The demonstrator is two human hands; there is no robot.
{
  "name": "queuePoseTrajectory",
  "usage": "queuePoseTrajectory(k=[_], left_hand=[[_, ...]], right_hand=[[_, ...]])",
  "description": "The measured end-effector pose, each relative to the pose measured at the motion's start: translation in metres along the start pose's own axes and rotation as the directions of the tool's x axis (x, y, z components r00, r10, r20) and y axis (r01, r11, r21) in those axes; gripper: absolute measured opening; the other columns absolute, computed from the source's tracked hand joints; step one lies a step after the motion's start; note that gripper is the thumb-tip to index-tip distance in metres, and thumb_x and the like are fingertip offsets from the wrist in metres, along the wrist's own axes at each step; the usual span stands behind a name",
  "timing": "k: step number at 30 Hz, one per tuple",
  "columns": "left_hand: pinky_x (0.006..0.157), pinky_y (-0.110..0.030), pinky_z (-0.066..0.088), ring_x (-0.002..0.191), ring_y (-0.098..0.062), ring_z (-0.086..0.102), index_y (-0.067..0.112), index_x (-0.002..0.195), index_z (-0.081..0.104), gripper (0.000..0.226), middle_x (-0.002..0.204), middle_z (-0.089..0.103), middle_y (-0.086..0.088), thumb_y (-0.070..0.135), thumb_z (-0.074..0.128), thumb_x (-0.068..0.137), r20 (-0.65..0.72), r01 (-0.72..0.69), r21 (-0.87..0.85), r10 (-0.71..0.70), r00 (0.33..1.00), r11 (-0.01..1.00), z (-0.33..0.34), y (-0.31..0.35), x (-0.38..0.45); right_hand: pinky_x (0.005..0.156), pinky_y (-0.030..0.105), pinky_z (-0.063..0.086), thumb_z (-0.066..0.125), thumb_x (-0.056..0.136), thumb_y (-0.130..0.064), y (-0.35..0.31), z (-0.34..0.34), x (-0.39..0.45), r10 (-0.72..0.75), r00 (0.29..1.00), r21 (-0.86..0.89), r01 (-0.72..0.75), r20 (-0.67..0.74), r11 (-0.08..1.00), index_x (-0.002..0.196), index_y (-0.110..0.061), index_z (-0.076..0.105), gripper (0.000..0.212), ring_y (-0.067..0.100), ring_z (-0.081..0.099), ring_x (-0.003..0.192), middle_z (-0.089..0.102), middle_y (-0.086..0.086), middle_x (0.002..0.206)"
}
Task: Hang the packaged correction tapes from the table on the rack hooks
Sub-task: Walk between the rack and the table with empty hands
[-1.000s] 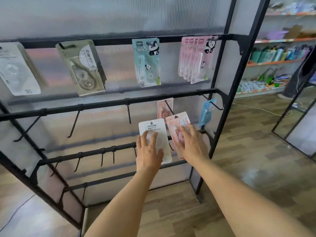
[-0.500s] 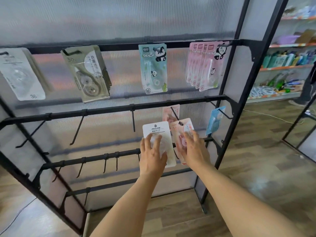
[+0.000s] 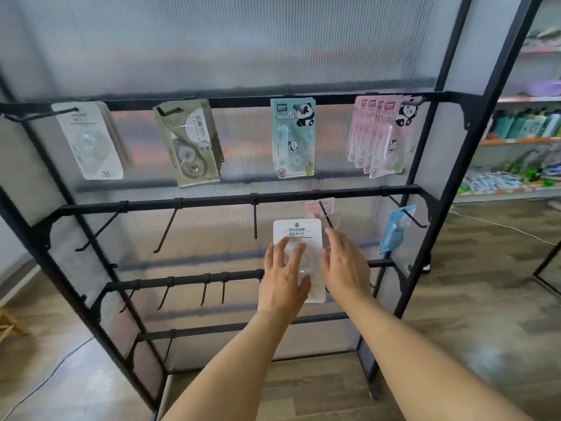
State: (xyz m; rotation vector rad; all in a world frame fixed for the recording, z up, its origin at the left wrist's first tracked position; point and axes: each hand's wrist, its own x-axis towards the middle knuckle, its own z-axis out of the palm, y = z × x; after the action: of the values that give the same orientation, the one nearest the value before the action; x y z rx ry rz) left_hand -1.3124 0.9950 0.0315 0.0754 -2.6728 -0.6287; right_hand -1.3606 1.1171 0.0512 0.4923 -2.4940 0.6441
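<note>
A person's two bare arms reach forward to a black metal display rack (image 3: 303,198) backed by ribbed translucent panels. The left hand (image 3: 283,279) grips one white carded correction tape (image 3: 299,238), fingers spread across its clear blister and thumb at the card's lower right edge. The card is held upright in front of the second rail, just left of a slanted hook (image 3: 325,214). The right hand (image 3: 344,265) is beside the white card on its right, fingers nearly straight and pointing up toward that hook; whether it has hold of anything cannot be told. One pink pack (image 3: 315,208) shows behind the hook, mostly hidden by the white card and the right hand.

The top rail carries four groups. From left: one white pack marked 36 (image 3: 91,141); a grey-green stack marked 50 (image 3: 191,144), count unclear; a mint panda pack (image 3: 293,136) with at least one more behind it; and about five pink panda packs (image 3: 381,135) fanned together.

On the second rail one blue pack (image 3: 394,229) hangs at the far right. Three hooks on that rail to the left are bare. The third rail holds about five short bare hooks.

The floor (image 3: 470,314) is wood plank. Store shelves (image 3: 522,141) with mixed goods stand at the far right.
</note>
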Motion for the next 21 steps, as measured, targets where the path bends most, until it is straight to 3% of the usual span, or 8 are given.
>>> queuePoseTrajectory(k=[10,14,21], left_hand=[[0.087,-0.039,0.056,0.143,-0.027,0.017,0.027,0.145,0.040,0.059,0.156,0.020,-0.001,0.030,0.064,0.091,-0.188,0.017,-0.008,-0.018,0.982,1.000,-0.080,-0.044,-0.016],[0.092,-0.039,0.054,0.145,-0.026,0.012,0.028,0.146,0.037,0.061,0.157,0.016,0.000,0.030,0.063,0.092,-0.190,0.046,0.016,-0.042,0.981,0.999,-0.124,-0.086,-0.034],[0.097,-0.039,0.052,0.147,-0.026,0.004,0.029,0.149,0.032,0.058,0.159,0.011,0.001,0.030,0.056,0.096,-0.165,0.029,0.086,-0.015,0.986,0.996,-0.199,-0.167,-0.068]], right_hand=[[0.078,0.037,0.053,0.049,0.098,-0.034,-0.099,-0.010,0.002,-0.128,0.985,0.096,0.117,0.118,0.988,0.146,-0.016,0.035,0.052,0.026,0.058,0.110,0.049,0.007,0.135],[0.085,0.032,0.047,0.047,0.098,-0.039,-0.163,-0.001,-0.003,-0.151,0.975,0.127,0.131,0.163,0.983,0.149,-0.019,0.028,0.058,0.022,0.052,0.121,0.042,0.003,0.143],[0.081,0.031,0.050,0.047,0.099,-0.038,-0.270,0.025,-0.027,-0.138,0.979,0.192,0.108,0.148,0.975,0.149,-0.022,0.026,0.056,0.020,0.054,0.119,0.042,-0.001,0.146]])
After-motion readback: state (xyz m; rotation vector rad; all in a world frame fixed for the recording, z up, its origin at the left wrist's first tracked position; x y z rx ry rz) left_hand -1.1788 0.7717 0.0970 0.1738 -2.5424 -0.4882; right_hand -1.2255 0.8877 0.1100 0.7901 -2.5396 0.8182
